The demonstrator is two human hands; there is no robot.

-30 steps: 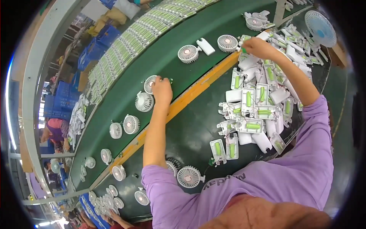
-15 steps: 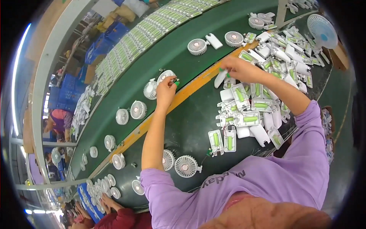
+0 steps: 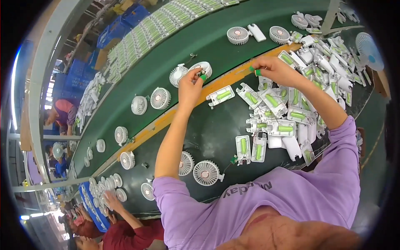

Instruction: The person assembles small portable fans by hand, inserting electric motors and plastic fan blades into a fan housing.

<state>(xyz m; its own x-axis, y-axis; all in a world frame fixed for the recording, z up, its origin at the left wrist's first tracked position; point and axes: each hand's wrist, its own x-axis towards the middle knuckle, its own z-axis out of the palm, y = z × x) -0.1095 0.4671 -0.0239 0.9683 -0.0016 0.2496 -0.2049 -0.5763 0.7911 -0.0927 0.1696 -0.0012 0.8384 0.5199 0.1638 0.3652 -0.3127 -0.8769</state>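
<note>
My left hand point(image 3: 191, 88) is closed at the belt's near edge, fingertips pinching the rim or neck of a white fan head point(image 3: 205, 66); a small dark part there is too small to name. A thin wire runs from it to a small piece point(image 3: 193, 55) on the belt. My right hand point(image 3: 273, 71) hovers by the yellow strip, fingers bent and slightly apart, with nothing visible in them. Green tape wraps fingertips on both hands. Below and between the hands, a white handle shell point(image 3: 221, 96) with a green battery lies open side up. Another shell point(image 3: 249, 96) lies to its right.
A pile of white handle shells point(image 3: 287, 114) with green batteries covers the right side. Several fan heads stand along the green belt point(image 3: 221, 58); others, including one point(image 3: 206, 173), lie on the near table. A co-worker's hand point(image 3: 113, 201) is beside a blue tray point(image 3: 89, 204).
The white shell in my right hand has been let go; an open shell with a battery now lies between my hands. My left hand stays at the fan head. The whole view has shifted.
</note>
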